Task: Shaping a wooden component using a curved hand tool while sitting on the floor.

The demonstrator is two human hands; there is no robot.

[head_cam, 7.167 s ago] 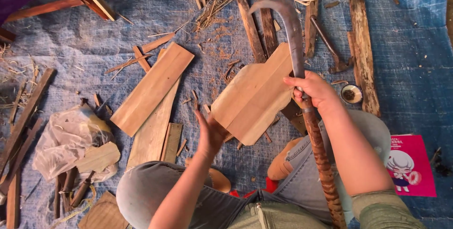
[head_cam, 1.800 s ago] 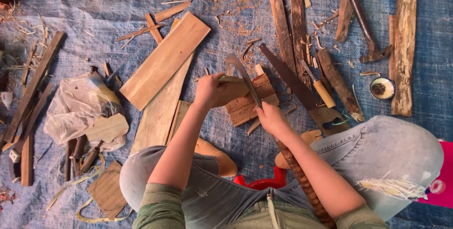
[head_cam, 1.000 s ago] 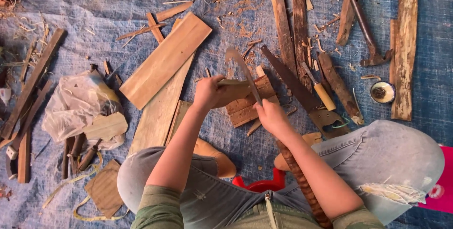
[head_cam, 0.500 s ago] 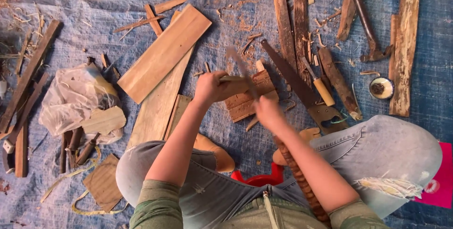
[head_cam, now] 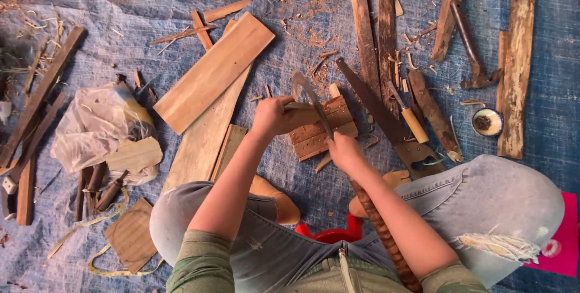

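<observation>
Hands first: left hand [head_cam: 275, 118] is closed round a thin wooden stick [head_cam: 300, 106], pinning it on the slatted block [head_cam: 319, 127] near the middle of the blue tarp [head_cam: 109, 15]. Right hand [head_cam: 345, 151] is fisted on the long ringed handle [head_cam: 380, 232] of the curved blade [head_cam: 313, 102]. I'd keep cuts short, directed away from those left fingers, with the stick braced flat on the block.

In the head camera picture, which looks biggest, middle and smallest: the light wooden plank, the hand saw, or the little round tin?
Largest to smallest, as they look here:
1. Light wooden plank
2. Hand saw, shorter and narrower
3. Little round tin, by far the smallest

All three lie on the blue tarp, so nearness hardly skews this.
</observation>
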